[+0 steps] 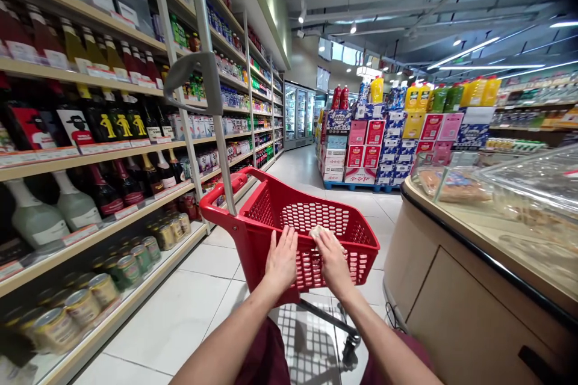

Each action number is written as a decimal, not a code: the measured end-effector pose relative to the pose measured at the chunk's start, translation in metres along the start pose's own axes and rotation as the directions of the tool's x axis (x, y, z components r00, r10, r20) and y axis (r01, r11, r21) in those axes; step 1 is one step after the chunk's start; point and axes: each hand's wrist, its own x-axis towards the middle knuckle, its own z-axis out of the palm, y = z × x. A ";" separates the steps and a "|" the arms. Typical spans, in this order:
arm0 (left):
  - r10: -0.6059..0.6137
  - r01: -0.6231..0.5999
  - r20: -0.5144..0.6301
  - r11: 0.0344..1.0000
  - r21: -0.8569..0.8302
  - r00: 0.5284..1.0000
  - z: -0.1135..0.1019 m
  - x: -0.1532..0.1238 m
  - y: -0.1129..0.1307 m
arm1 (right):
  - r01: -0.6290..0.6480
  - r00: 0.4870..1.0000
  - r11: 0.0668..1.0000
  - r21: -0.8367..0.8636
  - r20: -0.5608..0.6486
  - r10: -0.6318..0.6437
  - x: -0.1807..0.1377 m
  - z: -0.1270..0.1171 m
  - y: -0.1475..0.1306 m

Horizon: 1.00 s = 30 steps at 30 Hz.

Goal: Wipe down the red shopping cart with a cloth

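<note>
Red perforated cart basket (305, 242), left hand (282, 258) straight-fingered, empty, right hand (333, 254) bent-fingered over whitish cloth (315, 231)

My bare left hand (280, 261), my bare right hand (332, 258), slim tapering fingers (286, 239), narrow wrists (271, 284), long forearms (226, 331) uncovered down to the lower edge of view, plain dark maroon fabric (266, 354) over my legs (410, 352), matt, nearly black where shaded

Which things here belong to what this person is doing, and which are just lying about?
In the job:
red cart, with the left grip at its near side
white cloth-like piece, in the right grip

Just around:
shelved bottles
shelved cans
stacked boxes
wood-fronted counter
</note>
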 end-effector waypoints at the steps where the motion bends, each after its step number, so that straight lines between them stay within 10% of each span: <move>1: -0.023 0.023 -0.015 1.000 0.010 1.000 -0.002 -0.001 -0.004 | -0.023 0.999 1.000 0.000 -0.031 0.023 0.002 0.002 -0.001; 14: -0.107 0.127 -0.160 0.985 0.120 0.981 -0.012 -0.018 -0.063 | -0.061 0.986 0.993 0.102 -0.150 0.076 0.012 0.021 -0.043; 30: -0.052 0.070 -0.390 0.997 0.032 0.919 -0.028 -0.045 -0.122 | 0.092 0.996 0.938 0.333 -0.046 -0.081 0.076 0.051 -0.164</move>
